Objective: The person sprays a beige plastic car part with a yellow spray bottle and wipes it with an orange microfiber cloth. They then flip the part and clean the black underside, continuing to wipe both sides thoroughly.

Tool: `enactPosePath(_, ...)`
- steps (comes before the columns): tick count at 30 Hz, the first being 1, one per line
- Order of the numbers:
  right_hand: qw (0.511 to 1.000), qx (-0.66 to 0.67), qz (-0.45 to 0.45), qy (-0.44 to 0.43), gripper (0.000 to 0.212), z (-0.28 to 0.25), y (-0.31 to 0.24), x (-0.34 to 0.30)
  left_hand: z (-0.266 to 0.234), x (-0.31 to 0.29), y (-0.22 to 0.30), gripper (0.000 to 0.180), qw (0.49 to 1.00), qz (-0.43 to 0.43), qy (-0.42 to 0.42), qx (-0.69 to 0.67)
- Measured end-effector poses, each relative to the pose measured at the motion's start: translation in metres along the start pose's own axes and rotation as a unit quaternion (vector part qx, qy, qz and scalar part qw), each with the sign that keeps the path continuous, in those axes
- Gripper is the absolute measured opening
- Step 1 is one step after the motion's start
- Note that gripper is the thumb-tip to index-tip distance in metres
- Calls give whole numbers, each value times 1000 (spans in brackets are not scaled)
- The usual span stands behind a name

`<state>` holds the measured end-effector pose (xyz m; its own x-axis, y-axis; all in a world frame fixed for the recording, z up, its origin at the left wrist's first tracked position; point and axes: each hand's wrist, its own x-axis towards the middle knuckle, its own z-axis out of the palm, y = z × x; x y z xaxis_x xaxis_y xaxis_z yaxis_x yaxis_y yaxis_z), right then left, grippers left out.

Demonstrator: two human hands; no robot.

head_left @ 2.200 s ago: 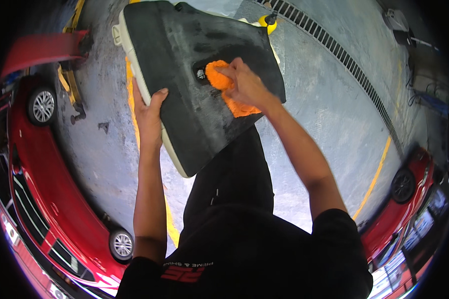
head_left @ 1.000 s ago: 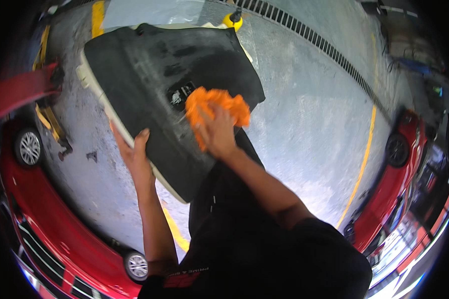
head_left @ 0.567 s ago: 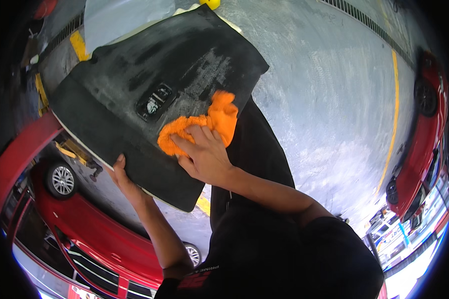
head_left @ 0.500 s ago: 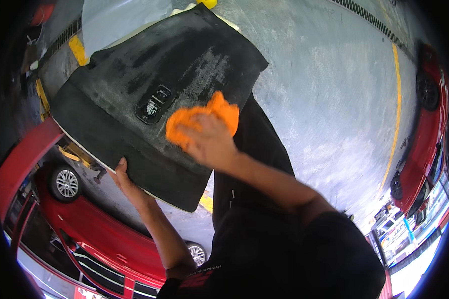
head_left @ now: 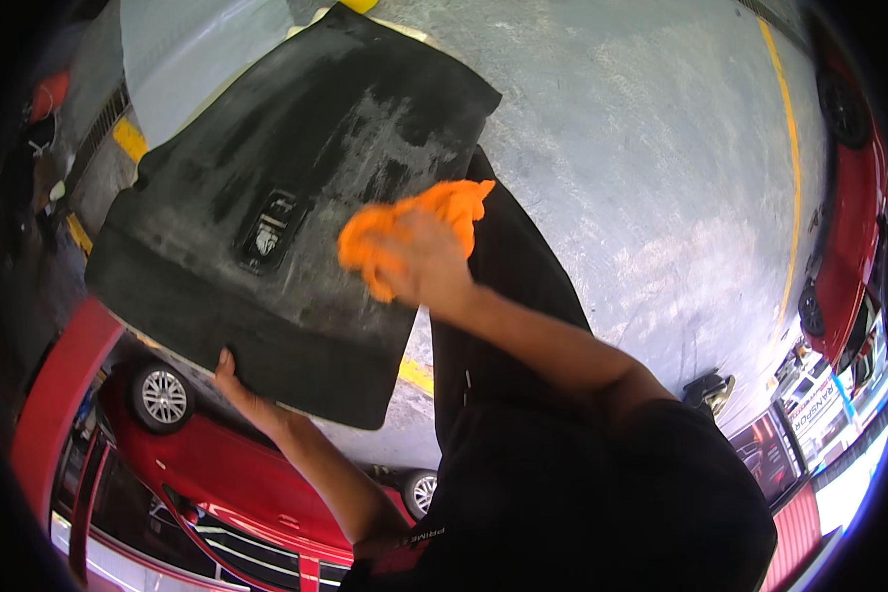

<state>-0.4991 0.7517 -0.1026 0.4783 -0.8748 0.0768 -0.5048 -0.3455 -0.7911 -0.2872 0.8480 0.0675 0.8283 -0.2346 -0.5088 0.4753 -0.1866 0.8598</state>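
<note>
A black, fabric-covered car floor panel (head_left: pixel 168 247) lies tilted in front of me, its surface streaked with pale dusty patches. Set into its middle is a recessed latch handle (head_left: pixel 268 232). My left hand (head_left: pixel 252 397) grips the panel's near edge, thumb on top and the fingers hidden underneath. Pressed on the right part of the panel, to the right of the handle, is an orange cloth (head_left: pixel 461 205). My right hand (head_left: pixel 429 261), slightly blurred, is closed over that cloth.
A red car (head_left: pixel 237 454) with silver wheels stands at the lower left, close to my left arm, and another red car (head_left: pixel 844 227) is at the far right. A pale sheet (head_left: pixel 187 69) lies behind the panel. Grey floor (head_left: pixel 661 197) with a yellow line extends to the right.
My right hand and the cloth have shifted slightly right over the panel. In the picture the panel sits a little further left, and my view has turned somewhat. My left hand keeps its grip.
</note>
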Motion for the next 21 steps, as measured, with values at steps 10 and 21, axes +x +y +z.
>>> enactPosePath(10, 987, 20, 159, 12, 39, 5, 36, 19, 19, -5, -2, 57, 1000, 3, 23, 6)
enactPosePath(21, 901, 79, 375, 204, 48, 51, 220, 31, 21, -11, -8, 62, 996, -17, 61, 59)
